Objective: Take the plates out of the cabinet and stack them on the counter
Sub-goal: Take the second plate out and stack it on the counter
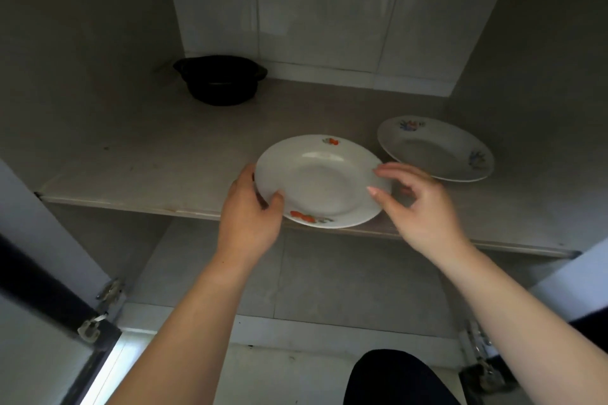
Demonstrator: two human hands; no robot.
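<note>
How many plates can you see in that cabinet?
2. The red-flowered plate sits at the front edge of the shelf, the left hand gripping its left rim; the blue-flowered plate lies to its right, farther back. Others may sit out of view.

The shelf [131, 158] lies bare on my left; black pot [220, 80] blocks the back corner, blue-flowered plate [434, 148] crowds the right.

- We see the red-flowered plate [320, 181]: white, shallow, right way up, its near rim jutting over the front edge of the cabinet shelf [148, 158].
- We see the blue-flowered plate [434, 148]: white, lying flat at the shelf's right end, farther back.
</note>
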